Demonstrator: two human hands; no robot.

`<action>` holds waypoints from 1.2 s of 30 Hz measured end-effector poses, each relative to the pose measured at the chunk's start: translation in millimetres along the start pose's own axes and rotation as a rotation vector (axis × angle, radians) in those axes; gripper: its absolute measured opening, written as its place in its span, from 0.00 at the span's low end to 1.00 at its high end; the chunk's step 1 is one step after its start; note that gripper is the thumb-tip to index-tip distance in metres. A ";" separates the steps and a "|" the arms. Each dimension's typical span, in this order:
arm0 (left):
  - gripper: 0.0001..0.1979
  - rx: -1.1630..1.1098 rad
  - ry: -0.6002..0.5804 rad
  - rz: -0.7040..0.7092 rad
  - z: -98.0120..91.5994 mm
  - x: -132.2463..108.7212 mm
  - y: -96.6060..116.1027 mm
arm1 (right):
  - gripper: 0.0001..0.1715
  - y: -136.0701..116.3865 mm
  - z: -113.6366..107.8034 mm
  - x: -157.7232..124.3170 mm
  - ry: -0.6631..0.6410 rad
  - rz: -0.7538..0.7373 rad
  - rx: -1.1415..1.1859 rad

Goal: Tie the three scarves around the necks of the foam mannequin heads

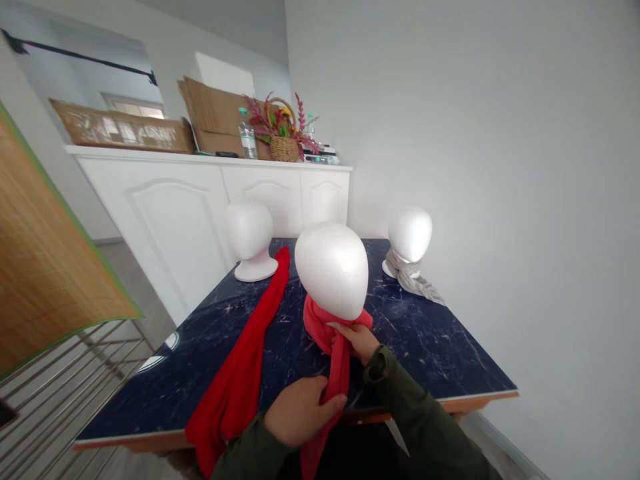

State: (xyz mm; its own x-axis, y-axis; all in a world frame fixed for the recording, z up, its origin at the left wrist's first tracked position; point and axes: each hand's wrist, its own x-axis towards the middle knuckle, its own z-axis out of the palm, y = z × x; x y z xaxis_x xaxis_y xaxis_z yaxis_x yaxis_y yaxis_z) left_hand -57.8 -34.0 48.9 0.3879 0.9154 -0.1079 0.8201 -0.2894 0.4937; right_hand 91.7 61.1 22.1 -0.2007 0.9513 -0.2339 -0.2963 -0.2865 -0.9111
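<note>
The coral scarf (pixel 320 325) sat wound round the middle foam head (pixel 333 267), near the surface's (pixel 440 353) near edge. The right hand (pixel 363 341) pinched the wrap and the left hand (pixel 300 413) gripped its hanging tail; the tie seemed half made. A loose red cloth (pixel 250 353) lay just beside, toward the left edge, close enough to tangle. A bare head (pixel 250 230) and a grey-scarfed head (pixel 410 233) stood at the far edge.

White sideboard (pixel 200 193), pale walls (pixel 500 133) (daylit)

Tabletop (pixel 450 360) lies bare right of the near foam head (pixel 333 270); red scarf (pixel 245 360) crosses left.
</note>
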 end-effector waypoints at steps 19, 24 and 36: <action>0.49 -0.322 0.537 -0.062 10.8 116.1 -0.5 | 0.26 -28.9 -45.4 40.3 0.123 -0.594 -0.439; 0.48 -0.317 0.569 0.060 18.9 135.5 33.1 | 0.30 -33.4 -85.1 26.6 0.210 -0.709 -0.411; 0.50 -0.453 0.449 0.357 89.2 229.7 138.9 | 0.29 -64.7 -231.7 -7.9 0.579 -0.788 -0.509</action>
State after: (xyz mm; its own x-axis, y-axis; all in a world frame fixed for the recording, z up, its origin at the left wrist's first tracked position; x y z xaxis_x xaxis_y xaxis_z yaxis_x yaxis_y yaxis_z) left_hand 182.7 111.1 15.8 0.3095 0.8415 0.4429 0.3837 -0.5366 0.7515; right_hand 328.8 98.5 4.3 0.3833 0.7941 0.4717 0.2972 0.3775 -0.8770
